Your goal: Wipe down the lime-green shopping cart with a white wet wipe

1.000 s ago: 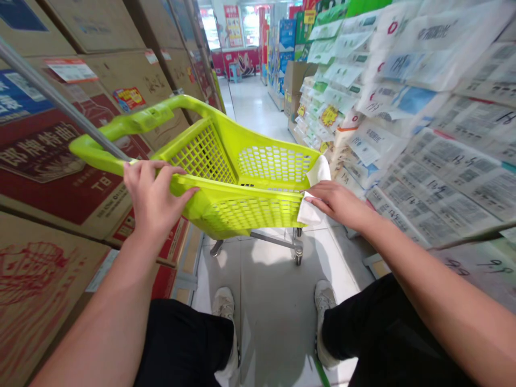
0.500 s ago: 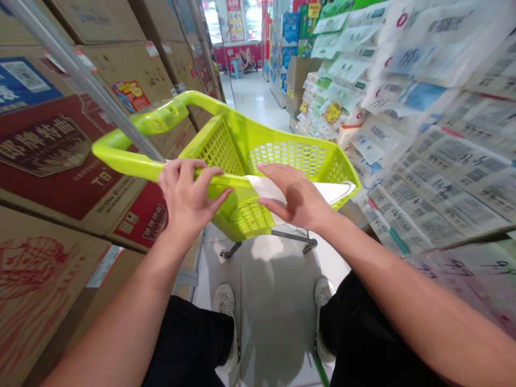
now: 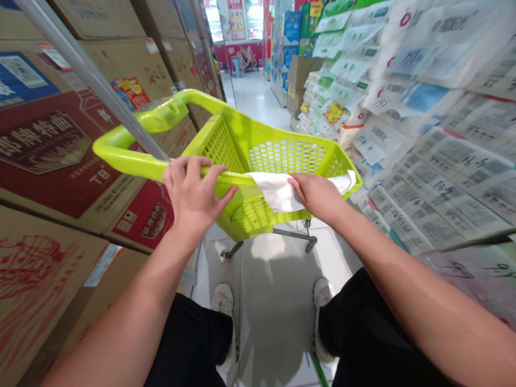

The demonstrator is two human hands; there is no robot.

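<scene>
Fingers on shopping cart (image 3: 244, 188) and white cloth (image 3: 276, 191)

Head view, 2 hands entered.

Left hand (image 3: 194, 191): yours, placed on the near rim of the shopping cart, close to the handle (image 3: 129, 164). Fingers spaced apart and hooked over the top edge; thumb along the outer side; the rim held between.

Right hand (image 3: 320, 199): yours, farther along the same rim, clamped over the white cloth. Your fingertips on the inner side are hidden.

White cloth: draped across the near rim, part hanging down the outer wall, part running past your right hand toward the front corner.

Shopping cart: yellow-green, perforated walls, set crosswise before you, handle end to your left; grey wheels (image 3: 310, 244) beneath.

Metal pole (image 3: 92, 80): slanting from upper left, its lower end beside your left hand.

Cartons (image 3: 44, 140): stacked at your left, some printed red.

White packs (image 3: 411, 99): stacked at your right, several with handwritten figures, 9.9 among them.

Floor (image 3: 270, 306): pale tiles, your 2 light shoes (image 3: 223, 301) standing apart.

Blue stool (image 3: 237, 67): far end of the aisle.
</scene>
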